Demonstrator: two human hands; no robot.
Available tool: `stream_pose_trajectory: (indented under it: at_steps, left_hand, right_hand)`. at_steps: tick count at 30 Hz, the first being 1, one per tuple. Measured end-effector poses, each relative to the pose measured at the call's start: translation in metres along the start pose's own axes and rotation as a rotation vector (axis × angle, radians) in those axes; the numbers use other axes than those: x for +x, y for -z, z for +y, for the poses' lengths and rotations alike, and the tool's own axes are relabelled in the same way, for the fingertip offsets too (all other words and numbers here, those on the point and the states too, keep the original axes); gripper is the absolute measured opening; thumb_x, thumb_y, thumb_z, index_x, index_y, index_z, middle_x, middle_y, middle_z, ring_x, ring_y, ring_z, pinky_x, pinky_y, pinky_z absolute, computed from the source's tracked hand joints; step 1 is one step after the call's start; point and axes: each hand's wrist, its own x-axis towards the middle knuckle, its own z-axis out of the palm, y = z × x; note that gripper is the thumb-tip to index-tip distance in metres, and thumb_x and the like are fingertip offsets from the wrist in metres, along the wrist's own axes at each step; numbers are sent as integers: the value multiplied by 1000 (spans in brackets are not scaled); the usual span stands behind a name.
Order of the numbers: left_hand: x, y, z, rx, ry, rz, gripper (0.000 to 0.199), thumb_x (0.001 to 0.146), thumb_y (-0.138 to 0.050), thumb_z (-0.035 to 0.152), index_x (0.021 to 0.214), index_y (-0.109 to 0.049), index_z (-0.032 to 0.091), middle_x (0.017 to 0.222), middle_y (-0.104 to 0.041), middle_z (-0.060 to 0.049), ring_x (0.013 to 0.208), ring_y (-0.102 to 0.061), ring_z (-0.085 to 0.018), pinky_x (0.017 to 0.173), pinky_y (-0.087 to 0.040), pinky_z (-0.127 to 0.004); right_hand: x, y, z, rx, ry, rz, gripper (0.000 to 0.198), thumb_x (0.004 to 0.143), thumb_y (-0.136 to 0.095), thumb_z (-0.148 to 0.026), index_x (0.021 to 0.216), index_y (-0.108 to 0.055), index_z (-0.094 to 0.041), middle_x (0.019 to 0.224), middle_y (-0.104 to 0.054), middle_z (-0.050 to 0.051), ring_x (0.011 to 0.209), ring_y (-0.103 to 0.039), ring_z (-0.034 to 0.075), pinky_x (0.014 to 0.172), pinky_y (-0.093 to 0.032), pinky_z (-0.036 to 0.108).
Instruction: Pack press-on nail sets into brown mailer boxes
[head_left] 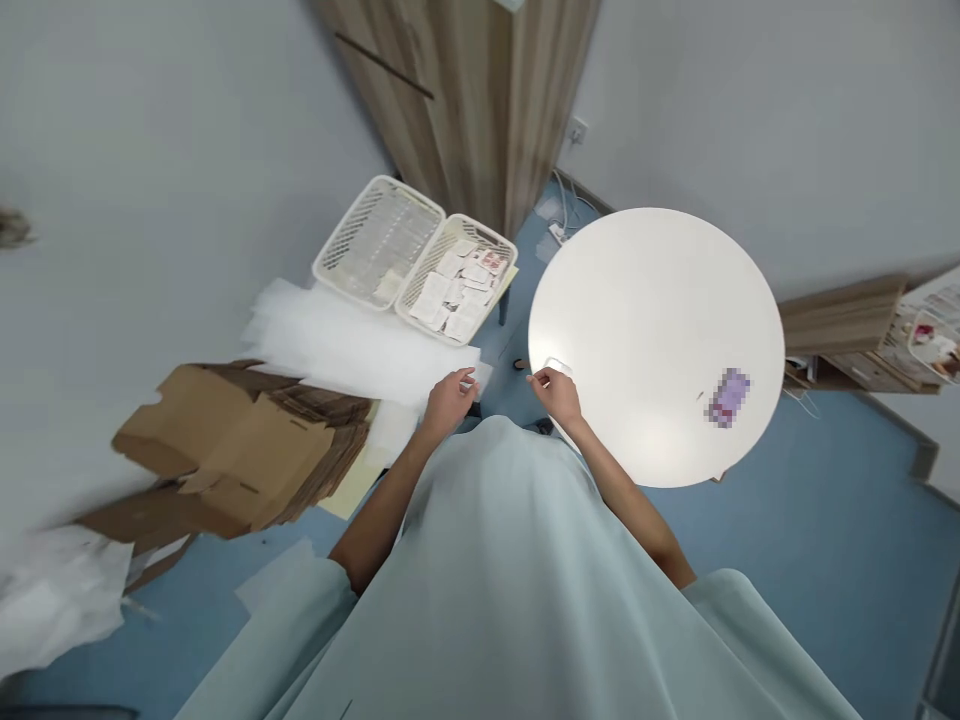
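White round tabletop (660, 330) sits right of centre, mostly bare; only a small purple blurred item (729, 397) lies on it toward the right edge.

Right hand (556, 392) is at the near-left rim of the tabletop, fingers pinched narrow on a small clear packet (556, 366) that rests on the rim. Packet is see-through and tiny in the view, so contents unreadable.

Left hand (448, 398) is just off the tabletop, over the gap between it and the white foam sheets (352, 345). Fingers curled, thumb and forefinger closed on a small white piece (480, 378), probably a packet or a slip, view too poor to say which. Hands are near each other but apart.

Foam sheets lie in a loose stack left of the left hand, running up toward two white mesh baskets (330, 262) that sit side by side. Left basket holds clear packets (382, 240); right basket holds white paper sachets (457, 290), some with red print.

Flattened cardboard boxes (240, 440) are piled further left, below the foam. More white sheet material (52, 590) is at the bottom-left corner, on the blue floor (787, 560).

Wooden cabinet (457, 90) stands behind the baskets, against the grey wall. Stacked cardboard (840, 315) and another basket (934, 345) are at the far right, past the tabletop.

Person wears a pale green gown (510, 580) with short sleeves, filling the bottom centre.
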Motion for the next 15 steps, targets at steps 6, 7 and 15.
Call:
stream_pose_trajectory:
  at_steps: [6, 7, 15]
  left_hand:
    - [-5, 79, -73, 160, 125, 218, 45, 96, -61, 35, 136, -64, 16, 135, -66, -18, 114, -69, -31, 100, -56, -45]
    - [-2, 89, -83, 181, 141, 231, 46, 96, -61, 35, 137, -62, 15, 137, -65, -19, 119, -67, -33, 105, -54, -47]
    - [51, 116, -118, 293, 222, 157, 56, 95, -60, 28, 145, -53, 7, 150, -52, -27, 133, -56, -40, 113, -47, -52]
  right_hand:
    - [12, -45, -73, -78, 164, -106, 17, 99, -64, -37, 95, -72, -23, 97, -78, 5, 85, -70, 21, 76, -49, 31]
    - [13, -53, -85, -97, 182, -126, 16, 99, -64, -36, 96, -73, -23, 97, -78, 5, 86, -70, 22, 77, -49, 31]
    - [6, -96, -140, -209, 210, -180, 16, 101, -63, -36, 99, -73, -24, 98, -80, 3, 88, -71, 22, 74, -45, 30]
